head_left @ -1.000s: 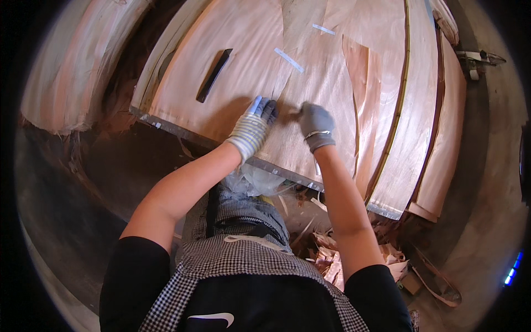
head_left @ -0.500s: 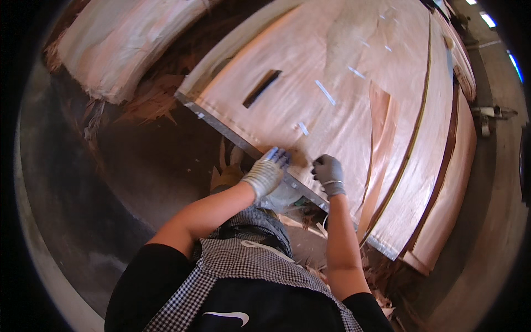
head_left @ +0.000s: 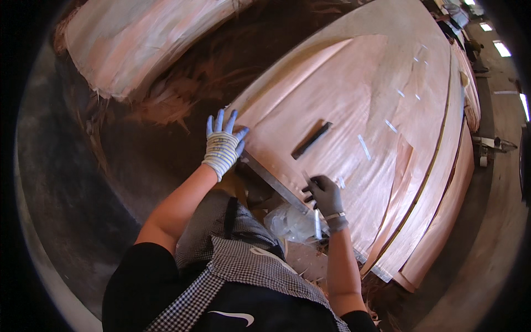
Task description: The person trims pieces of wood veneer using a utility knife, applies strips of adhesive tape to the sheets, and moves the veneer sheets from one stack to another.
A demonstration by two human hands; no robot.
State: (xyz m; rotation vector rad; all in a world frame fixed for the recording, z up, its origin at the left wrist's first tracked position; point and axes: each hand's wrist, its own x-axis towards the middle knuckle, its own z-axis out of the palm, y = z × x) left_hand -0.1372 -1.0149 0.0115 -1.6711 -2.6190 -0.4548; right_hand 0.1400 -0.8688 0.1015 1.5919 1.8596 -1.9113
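Note:
My left hand [head_left: 222, 145], in a striped glove with bluish fingertips, is at the near left corner of a wide wooden veneer sheet [head_left: 343, 110]. Its fingers are spread and it grips nothing. My right hand [head_left: 326, 198], in a grey glove, is over the sheet's near edge with fingers curled together. A thin, blurred sliver shows by its fingertips, too unclear to name. Ahead of that hand lies a dark narrow strip [head_left: 312, 140] on the veneer. Several short pale tape-like strips [head_left: 364, 147] are scattered across the surface. A metal-like edging [head_left: 276, 185] runs along the near side.
Below the near edge hangs a crumpled clear plastic bag [head_left: 296, 222]. Another veneer stack [head_left: 133, 44] stands at the far left, with torn veneer scraps [head_left: 174, 99] on the dark floor beside it. A loose veneer strip [head_left: 399, 174] lies at the right. Wheeled equipment [head_left: 487, 146] is beyond.
My left hand has moved from beside the right hand to the sheet's left corner, its fingers spreading. The right hand stays near the front edge. The view has shifted, so the sheet appears further right.

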